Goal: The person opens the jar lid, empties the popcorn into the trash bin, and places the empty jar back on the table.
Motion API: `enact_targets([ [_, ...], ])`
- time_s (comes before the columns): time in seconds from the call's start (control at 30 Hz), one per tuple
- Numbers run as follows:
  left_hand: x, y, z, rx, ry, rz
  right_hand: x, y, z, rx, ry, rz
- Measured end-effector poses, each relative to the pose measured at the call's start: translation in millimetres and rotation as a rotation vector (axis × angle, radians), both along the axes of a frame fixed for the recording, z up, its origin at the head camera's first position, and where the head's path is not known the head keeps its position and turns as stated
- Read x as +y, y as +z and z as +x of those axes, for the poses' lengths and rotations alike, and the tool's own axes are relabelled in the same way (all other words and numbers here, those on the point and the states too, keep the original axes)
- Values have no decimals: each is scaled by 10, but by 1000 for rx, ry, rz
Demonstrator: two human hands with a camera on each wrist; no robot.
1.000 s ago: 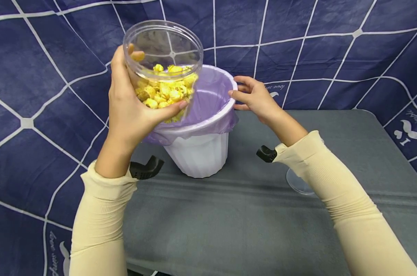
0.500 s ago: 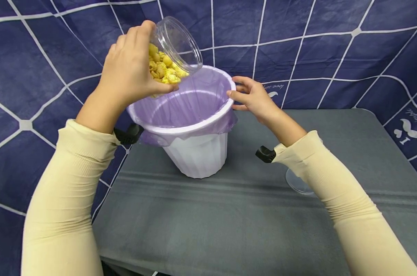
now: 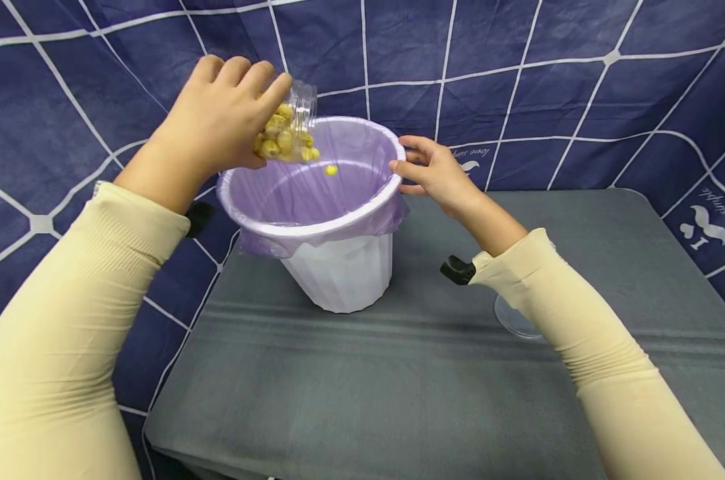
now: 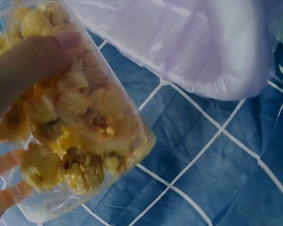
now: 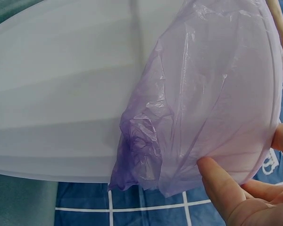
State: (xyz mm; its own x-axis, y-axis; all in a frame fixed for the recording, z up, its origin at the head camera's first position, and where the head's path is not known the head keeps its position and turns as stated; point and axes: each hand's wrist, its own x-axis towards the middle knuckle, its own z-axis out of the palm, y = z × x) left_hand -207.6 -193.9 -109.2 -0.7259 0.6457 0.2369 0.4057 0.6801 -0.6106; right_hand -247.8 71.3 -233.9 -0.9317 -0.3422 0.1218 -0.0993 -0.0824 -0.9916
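My left hand (image 3: 224, 117) grips a clear plastic jar (image 4: 118, 101) of yellow popcorn (image 3: 276, 133), tipped on its side over the bin's left rim with its mouth facing right. One popcorn piece (image 3: 331, 170) is in the air below the mouth, over the bin's opening. The white trash bin (image 3: 350, 273) stands upright, lined with a purple bag (image 3: 314, 193) folded over its rim. At the bin's right rim, my right hand (image 3: 434, 170) holds the edge, thumb on one side and fingers against the bag-covered outside (image 5: 217, 141).
A clear round lid (image 3: 515, 319) lies on the grey table (image 3: 398, 387), partly behind the right forearm. A blue cloth (image 3: 518, 80) with white grid lines hangs behind and at the left. The table's left edge runs below the left arm.
My left hand has swung left and rolled over, tipping the jar from nearly upright to sideways. A popcorn piece has come out. The right hand stays at the rim.
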Motion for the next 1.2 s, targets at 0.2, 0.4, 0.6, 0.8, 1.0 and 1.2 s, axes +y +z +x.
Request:
enact_targets([
  [0.2, -5, 10, -11, 97, -108, -153, -5, -4, 3, 1, -5, 1],
  [0.4, 14, -25, -48, 281, -279, -338, -6, -14, -6, 0, -9, 7],
  [0.6, 74, -45, -33, 327, -313, -508, -5, -8, -11, -1, -5, 4],
  [0.8, 108, -57, -36, 336, -357, -538, -1, -10, -8, -2, -5, 8],
  [1.0, 101, -91, -45, 356, -359, -449, -3, -13, -2, 0, -7, 2],
  [1.2, 58, -176, -51, 393, -349, -235, -5, -18, -2, 9, -7, -3],
])
